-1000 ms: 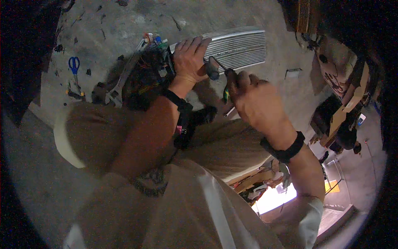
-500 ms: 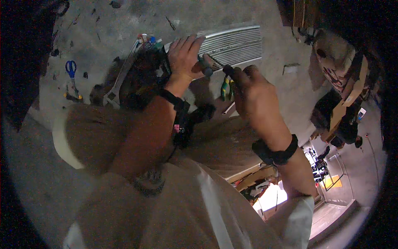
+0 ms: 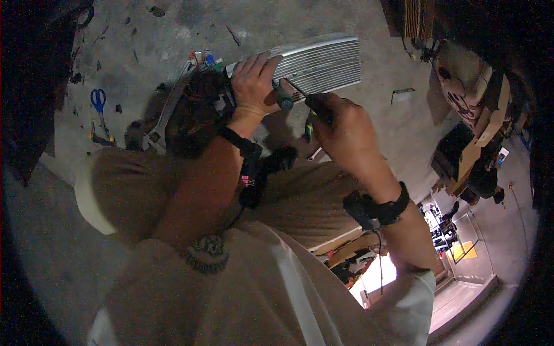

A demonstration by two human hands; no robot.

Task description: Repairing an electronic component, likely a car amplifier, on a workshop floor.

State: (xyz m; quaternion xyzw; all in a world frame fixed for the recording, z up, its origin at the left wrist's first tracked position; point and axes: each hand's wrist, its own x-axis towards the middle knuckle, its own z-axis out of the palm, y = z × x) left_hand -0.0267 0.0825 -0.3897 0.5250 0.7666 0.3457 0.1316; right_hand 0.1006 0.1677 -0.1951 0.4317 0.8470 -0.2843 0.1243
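My left hand (image 3: pixel 253 81) lies with its fingers stretched over the left end of a silvery finned metal panel (image 3: pixel 323 63). Beside its thumb is a short dark cylinder (image 3: pixel 283 97), whose kind I cannot make out. A dark-handled screwdriver (image 3: pixel 314 104) is in my right hand (image 3: pixel 349 132), its thin shaft slanting up and left toward the panel beside the cylinder. Whether the tip touches anything is unclear. Pliers with green and yellow handles (image 3: pixel 309 128) are partly hidden by my right hand.
A large adjustable wrench (image 3: pixel 167 115) leans by a dark heap (image 3: pixel 193 124) left of my left hand. Blue-handled scissors (image 3: pixel 98 101) lie farther left on the concrete floor (image 3: pixel 277 20). A person (image 3: pixel 464 92) is at the right, near cardboard (image 3: pixel 482 138).
My right hand has shifted slightly left with the screwdriver and its wrist has turned, covering more of the pliers. The panel has moved slightly left; my left hand stays on it.
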